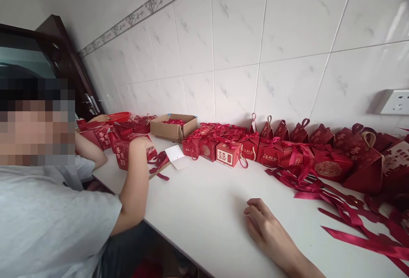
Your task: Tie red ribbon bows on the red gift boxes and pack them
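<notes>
My right hand (266, 227) rests on the white table (204, 201), palm down with the fingers loosely bent and nothing in it. It lies a little in front of a row of small red gift boxes (228, 152) that stand along the tiled wall. Loose red ribbons (338, 209) lie on the table just to its right. My left hand is out of view.
A person in a grey shirt (47, 222) sits at the left, one hand (140, 143) on red boxes there. A cardboard box (174, 126), a white card (177, 156) and a red basin (119, 117) are farther back. A wall socket (394, 101) is at the right.
</notes>
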Motion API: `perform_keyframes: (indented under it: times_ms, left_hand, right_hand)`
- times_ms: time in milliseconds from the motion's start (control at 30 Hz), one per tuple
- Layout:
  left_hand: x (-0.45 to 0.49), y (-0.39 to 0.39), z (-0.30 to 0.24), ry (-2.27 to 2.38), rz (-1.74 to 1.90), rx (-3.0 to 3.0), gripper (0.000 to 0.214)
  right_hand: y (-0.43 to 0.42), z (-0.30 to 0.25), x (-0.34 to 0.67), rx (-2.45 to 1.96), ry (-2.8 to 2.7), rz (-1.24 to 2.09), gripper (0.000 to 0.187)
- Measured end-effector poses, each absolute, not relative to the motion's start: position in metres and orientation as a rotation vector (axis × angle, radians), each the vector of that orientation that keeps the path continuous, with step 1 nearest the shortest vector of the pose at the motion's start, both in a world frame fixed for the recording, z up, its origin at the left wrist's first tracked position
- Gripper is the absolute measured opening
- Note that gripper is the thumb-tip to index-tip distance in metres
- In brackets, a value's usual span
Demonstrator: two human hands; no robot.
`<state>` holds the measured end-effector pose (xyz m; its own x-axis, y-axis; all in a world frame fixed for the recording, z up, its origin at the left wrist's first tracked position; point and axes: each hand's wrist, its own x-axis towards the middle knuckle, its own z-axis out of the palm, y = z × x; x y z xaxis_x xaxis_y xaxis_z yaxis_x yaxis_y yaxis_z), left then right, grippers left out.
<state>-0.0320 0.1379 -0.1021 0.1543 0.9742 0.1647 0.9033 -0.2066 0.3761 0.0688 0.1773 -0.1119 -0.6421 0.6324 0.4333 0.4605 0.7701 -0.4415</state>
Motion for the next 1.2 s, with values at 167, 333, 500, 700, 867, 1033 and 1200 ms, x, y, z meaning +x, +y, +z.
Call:
perform_keyframes:
  times_ms: [167, 333, 500, 700, 867, 1033, 1200]
  left_hand:
    - [0.025, 0.116, -0.097, 1.196, 0.434, 2.506, 0.022]
    - [0.013, 0.130, -0.076, 0.955, 0.560, 2.548, 0.044]
    - [-0.061, 0.172, -0.064, 1.241, 1.163, 2.326, 0.051]
    - [-0.139, 0.232, -0.079, 1.968, 1.332, 1.865, 0.068]
    - [-0.172, 0.269, -0.091, 2.259, 1.425, 1.441, 0.069]
    - [-0.186, 0.288, -0.088, 2.396, 1.410, 1.249, 0.070]
    - [-0.186, 0.293, -0.086, 2.416, 1.327, 1.256, 0.084]
  right_hand:
    - [0.179, -0.113, 0.069, -0.813, -2.336, 0.427, 0.021]
    - [0.184, -0.116, 0.065, -0.838, -2.171, 0.441, 0.019]
    - [0.182, -0.112, 0.064, -0.858, -2.139, 0.491, 0.020]
    - [0.179, -0.108, 0.064, -0.942, -2.264, 0.554, 0.020]
    - [0.180, -0.112, 0.063, -0.949, -2.296, 0.526, 0.021]
    - [0.179, -0.111, 0.064, -0.946, -2.288, 0.528, 0.020]
    - [0.179, -0.109, 0.065, -0.943, -2.274, 0.549, 0.020]
